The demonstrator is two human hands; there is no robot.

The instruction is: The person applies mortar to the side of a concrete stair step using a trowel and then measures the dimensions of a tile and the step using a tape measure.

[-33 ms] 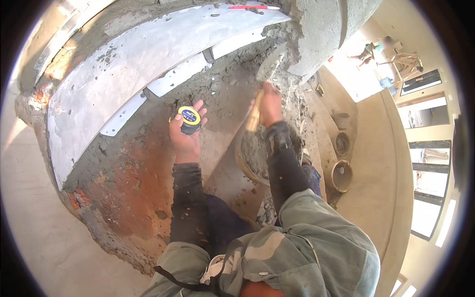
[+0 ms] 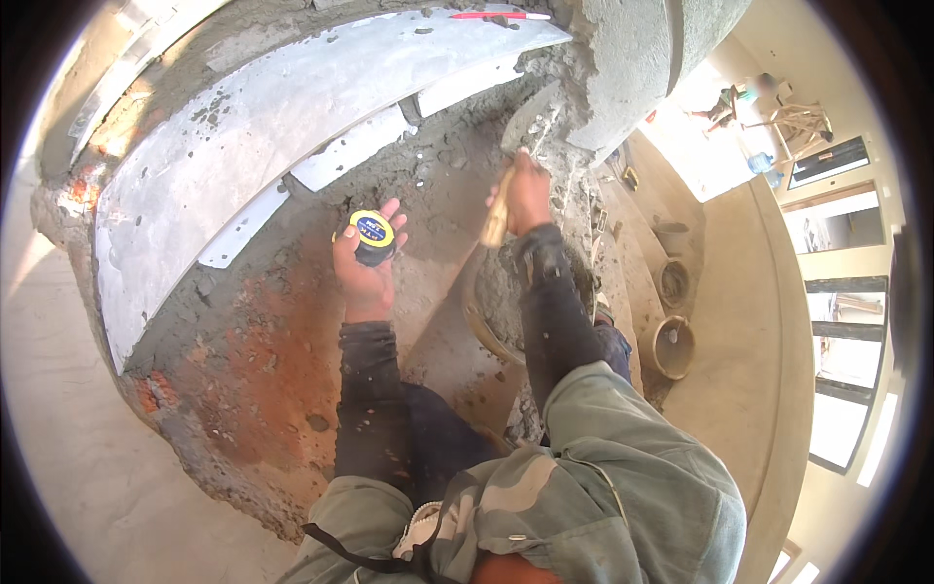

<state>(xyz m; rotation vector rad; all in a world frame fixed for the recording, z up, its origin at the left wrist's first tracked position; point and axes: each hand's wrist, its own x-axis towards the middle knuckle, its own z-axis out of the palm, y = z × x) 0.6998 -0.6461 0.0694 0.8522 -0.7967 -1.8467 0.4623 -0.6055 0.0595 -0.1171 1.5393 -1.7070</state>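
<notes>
My right hand [image 2: 528,195] is closed around the wooden handle of a trowel [image 2: 497,216]. Its mortar-smeared blade points away from me, against the rough mortar at the foot of a rounded grey column [image 2: 628,63]; I cannot tell if they touch. In my left hand [image 2: 364,284] lies a yellow and black tape measure [image 2: 373,234], held by thumb and palm, with no blade visibly drawn out. Beyond both hands a long curved grey slab [image 2: 243,112] rests on mortar, with white pieces [image 2: 352,151] along its near edge. Below my right wrist, partly hidden, sits a pan of wet mortar [image 2: 494,307].
A red and white pencil-like stick [image 2: 499,15] lies on the slab's far end. Round containers [image 2: 669,347] stand on the right. Brick-red, mortar-spattered ground [image 2: 263,380] spreads at left. Far off at upper right, a person is beside wooden furniture [image 2: 800,122].
My right hand has shifted slightly up and left with the trowel, whose handle end moved the same way. My left hand and the tape measure stay almost still.
</notes>
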